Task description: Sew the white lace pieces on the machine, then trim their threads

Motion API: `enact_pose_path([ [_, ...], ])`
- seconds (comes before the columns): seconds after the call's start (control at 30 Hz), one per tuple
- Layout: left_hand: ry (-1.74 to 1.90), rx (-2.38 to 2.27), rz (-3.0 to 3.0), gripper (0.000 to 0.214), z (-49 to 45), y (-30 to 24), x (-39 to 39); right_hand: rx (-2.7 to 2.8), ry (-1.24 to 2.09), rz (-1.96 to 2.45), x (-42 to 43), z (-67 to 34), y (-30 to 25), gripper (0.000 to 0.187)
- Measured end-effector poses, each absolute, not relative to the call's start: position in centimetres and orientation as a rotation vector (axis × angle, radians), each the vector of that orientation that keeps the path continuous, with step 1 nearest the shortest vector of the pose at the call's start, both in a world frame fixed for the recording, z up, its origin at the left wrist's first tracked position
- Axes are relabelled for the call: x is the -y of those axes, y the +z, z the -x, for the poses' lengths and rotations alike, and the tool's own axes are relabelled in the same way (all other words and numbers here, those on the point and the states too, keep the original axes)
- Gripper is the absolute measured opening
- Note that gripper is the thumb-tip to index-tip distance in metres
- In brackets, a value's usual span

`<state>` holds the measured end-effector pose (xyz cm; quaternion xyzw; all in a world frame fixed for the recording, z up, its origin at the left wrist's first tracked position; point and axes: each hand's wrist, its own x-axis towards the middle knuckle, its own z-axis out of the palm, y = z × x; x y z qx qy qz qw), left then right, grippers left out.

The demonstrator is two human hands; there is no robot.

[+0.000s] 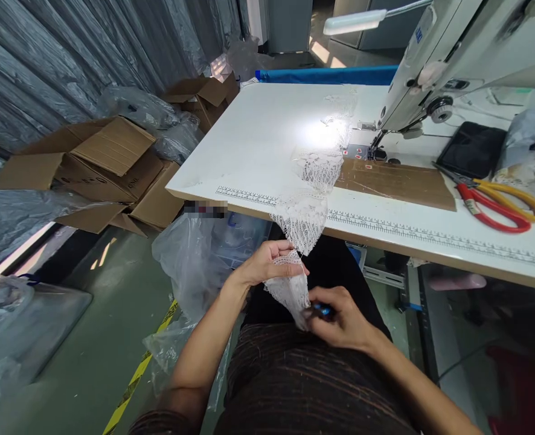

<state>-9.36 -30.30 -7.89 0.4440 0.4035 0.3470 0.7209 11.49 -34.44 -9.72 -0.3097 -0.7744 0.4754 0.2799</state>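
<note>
1. The white table spans 12 to 3 o'clock, with the sewing machine at 1 o'clock.
2. The lace strip trails from the machine over the table's edge down to the lap at centre.
3. The left hand pinches the lace's lower end.
4. The right hand, at 5 o'clock of the left, is closed around a small blue tool touching the lace.
5. Red-and-yellow scissors lie at 3 o'clock.
</note>
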Motion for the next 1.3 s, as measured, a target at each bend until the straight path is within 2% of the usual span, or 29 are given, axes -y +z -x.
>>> enact_pose_path([
  [0.03, 0.761, -0.937, -0.987, 0.044, 9.4, -7.8, 30.5, 2.021, 1.285, 0.922, 34.0, -11.7, -9.7, 0.016],
  [0.17, 0.807, -1.038, -0.999, 0.037, 9.2, -7.8, 31.1, 1.890, 1.216, 1.201, 32.2, -11.7, -9.6, 0.047],
  [0.23, 0.826, -1.050, -1.012, 0.036, 9.2, -7.9, 31.3, 1.896, 1.176, 1.246, 31.4, -11.2, -9.6, 0.051],
  [0.37, 0.835, -1.060, -1.026, 0.034, 9.2, -7.8, 31.4, 1.953, 1.144, 1.207, 30.7, -10.2, -9.6, 0.045],
  [0.53, 0.860, -1.067, -1.000, 0.030, 9.1, -7.8, 31.4, 1.897, 1.093, 1.265, 30.5, -9.6, -9.7, 0.047],
  [0.8, 0.821, -1.115, -1.003, 0.035, 8.9, -7.7, 31.6, 1.934, 1.105, 1.260, 30.6, -9.9, -10.0, 0.043],
  [1.0, 0.801, -1.172, -1.135, 0.041, 8.6, -9.9, 31.9, 1.754, 1.455, 1.070, 32.2, -10.2, -12.5, 0.036],
  [1.07, 0.834, -1.336, -1.336, 0.037, 8.4, -11.7, 31.8, 1.776, 1.384, 1.165, 32.7, -10.4, -13.5, 0.034],
  [1.13, 0.825, -1.542, -1.624, 0.034, 8.4, -13.8, 31.7, 1.757, 1.170, 1.297, 32.7, -10.6, -13.9, 0.032],
  [1.2, 0.713, -1.650, -1.877, 0.040, 8.5, -15.7, 31.7, 1.681, 1.008, 1.342, 32.1, -10.6, -13.6, 0.030],
  [1.3, 0.608, -1.686, -2.024, 0.045, 8.9, -17.7, 31.9, 1.563, 1.026, 1.285, 30.4, -10.2, -12.0, 0.035],
])
